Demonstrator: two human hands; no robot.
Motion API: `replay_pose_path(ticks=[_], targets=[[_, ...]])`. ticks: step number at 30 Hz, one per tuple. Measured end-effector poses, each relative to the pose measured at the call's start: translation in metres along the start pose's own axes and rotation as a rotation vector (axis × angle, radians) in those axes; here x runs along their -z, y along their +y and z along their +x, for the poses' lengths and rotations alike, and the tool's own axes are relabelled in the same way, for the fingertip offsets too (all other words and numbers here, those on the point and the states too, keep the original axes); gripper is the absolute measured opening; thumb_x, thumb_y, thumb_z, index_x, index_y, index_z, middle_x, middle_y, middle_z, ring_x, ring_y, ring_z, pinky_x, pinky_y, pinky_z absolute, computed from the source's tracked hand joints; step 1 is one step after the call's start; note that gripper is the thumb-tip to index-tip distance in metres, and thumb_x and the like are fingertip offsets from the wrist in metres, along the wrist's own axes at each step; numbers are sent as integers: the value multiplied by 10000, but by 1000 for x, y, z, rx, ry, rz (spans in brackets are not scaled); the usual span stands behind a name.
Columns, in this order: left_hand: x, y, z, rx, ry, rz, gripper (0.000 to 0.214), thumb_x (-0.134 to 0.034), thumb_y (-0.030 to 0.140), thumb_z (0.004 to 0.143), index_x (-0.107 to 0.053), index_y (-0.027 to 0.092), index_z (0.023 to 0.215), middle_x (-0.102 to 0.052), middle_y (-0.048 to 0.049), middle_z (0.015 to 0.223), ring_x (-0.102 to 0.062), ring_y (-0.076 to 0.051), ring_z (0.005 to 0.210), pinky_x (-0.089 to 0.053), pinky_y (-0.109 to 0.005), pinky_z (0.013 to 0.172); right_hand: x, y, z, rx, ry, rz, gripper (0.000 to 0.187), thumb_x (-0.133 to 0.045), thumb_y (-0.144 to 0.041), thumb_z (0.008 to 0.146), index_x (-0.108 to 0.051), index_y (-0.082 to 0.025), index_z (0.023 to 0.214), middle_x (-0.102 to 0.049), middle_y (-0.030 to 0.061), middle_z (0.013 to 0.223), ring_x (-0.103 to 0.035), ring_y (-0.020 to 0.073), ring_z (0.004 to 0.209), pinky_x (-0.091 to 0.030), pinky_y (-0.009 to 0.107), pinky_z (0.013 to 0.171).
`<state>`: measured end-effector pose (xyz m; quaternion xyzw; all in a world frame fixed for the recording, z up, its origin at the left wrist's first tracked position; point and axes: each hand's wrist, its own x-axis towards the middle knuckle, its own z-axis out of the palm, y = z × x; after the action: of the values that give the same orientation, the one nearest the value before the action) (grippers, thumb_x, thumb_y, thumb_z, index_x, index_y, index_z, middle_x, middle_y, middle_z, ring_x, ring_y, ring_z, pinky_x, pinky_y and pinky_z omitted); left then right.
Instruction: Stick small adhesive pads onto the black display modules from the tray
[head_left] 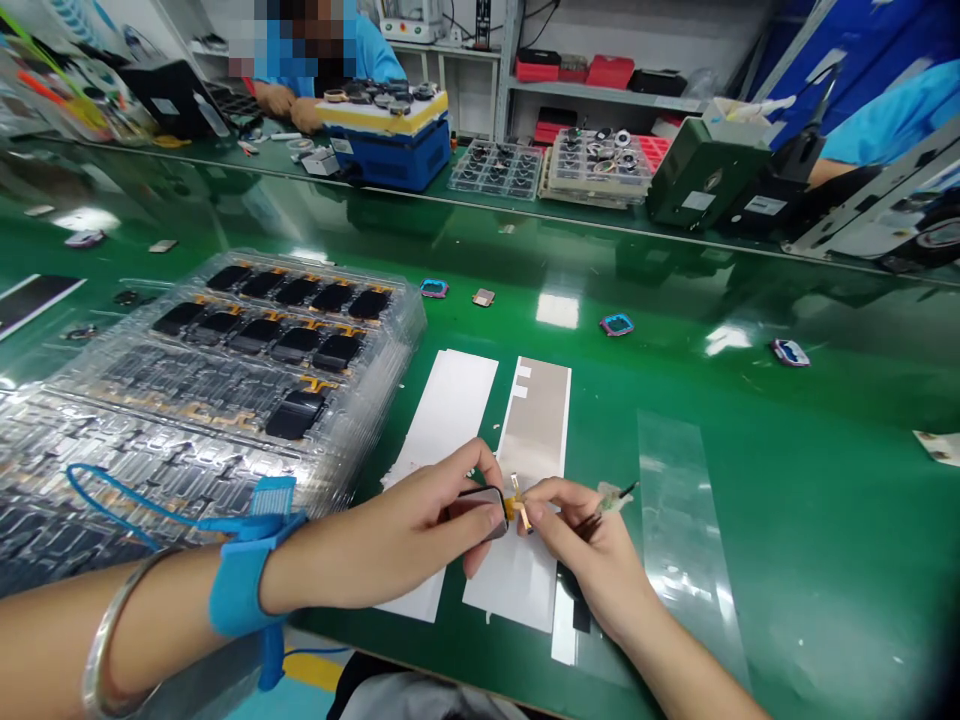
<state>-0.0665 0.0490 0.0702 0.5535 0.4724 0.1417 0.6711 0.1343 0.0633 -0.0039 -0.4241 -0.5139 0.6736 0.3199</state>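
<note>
My left hand (405,525) pinches a small dark display module (480,512) with a short orange flex cable (514,508). My right hand (589,545) holds slim dark tweezers (611,500), and its fingertips sit against the flex. Both hands are above a white liner strip (442,420) and a beige foil-faced sheet (536,430). A blue antistatic strap (244,570) circles my left wrist beside a metal bangle (112,640). To the left stand stacked clear trays (397,320) of black display modules. A clear film strip (679,530) lies to the right.
The glossy green workbench (720,470) holds small pink-and-blue frames (616,324). Across it, a co-worker's hands (281,100) work beside a blue case (386,150). Trays of round parts (600,165) and a green machine (709,170) stand behind. Shelves line the back.
</note>
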Motion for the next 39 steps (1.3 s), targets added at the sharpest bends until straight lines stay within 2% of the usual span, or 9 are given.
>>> replay_pose_path(ticks=[3,8,14,19,26,29,32,35,39], targets=[[-1,3,0,34,-21,99,146,-355,396,1028,-363,259,981,-536,71,723,-358,-128,597,-320,-277,564,-5,4,0,-58,-36,160,260,-743,-455,777,-714,-198,750,-627,-12,637,-411,63,511,-261,204,475],[-3,0,2,50,4,172,119,-354,373,1025,-353,264,976,-539,77,719,-370,-128,589,-326,-274,560,-10,6,-2,-102,-58,248,245,-756,-429,781,-737,-188,737,-473,-69,523,-208,29,447,-185,206,439],[-7,-3,1,72,22,220,121,-337,383,1023,-356,265,1006,-511,69,717,-405,-136,608,-347,-267,575,-12,10,-4,-140,-15,235,358,-778,-504,724,-691,-156,720,-444,-62,504,-258,41,454,-137,218,445],[-7,-5,2,73,48,252,122,-348,378,1017,-387,263,1031,-476,53,730,-429,-155,670,-347,-274,614,-14,12,-5,-144,-35,226,364,-747,-508,759,-674,-152,735,-391,-76,469,-216,45,444,-120,222,439],[-8,-3,-2,85,14,202,127,-347,366,1016,-364,261,1085,-496,40,779,-452,-162,715,-375,-295,677,-18,7,-7,-152,-58,287,315,-736,-472,793,-669,-172,720,-365,-88,440,-235,44,417,-242,199,428],[-7,-3,-2,72,-13,148,113,-315,361,1028,-358,257,1044,-525,30,818,-483,-167,768,-395,-314,737,-21,8,-10,-132,-40,294,296,-719,-473,807,-657,-193,731,-448,-73,444,-333,60,398,-342,212,454],[-6,-4,-2,78,-42,118,124,-327,381,1028,-355,260,1038,-538,21,856,-503,-172,801,-399,-334,767,-23,12,-13,-106,15,230,312,-695,-504,814,-635,-205,749,-539,-45,481,-398,86,403,-335,227,442],[-6,-2,-2,69,-51,119,155,-315,404,1032,-356,255,1040,-540,17,858,-499,-171,810,-395,-335,777,-23,15,-15,-50,63,99,315,-673,-502,831,-630,-203,742,-510,-51,458,-318,81,382,-256,234,415],[-6,1,-2,26,-50,128,193,-264,415,1044,-348,245,1007,-533,14,849,-481,-162,805,-386,-322,783,-22,13,-17,-12,85,50,305,-657,-491,845,-629,-209,733,-405,-81,409,-300,91,384,-279,246,424]])
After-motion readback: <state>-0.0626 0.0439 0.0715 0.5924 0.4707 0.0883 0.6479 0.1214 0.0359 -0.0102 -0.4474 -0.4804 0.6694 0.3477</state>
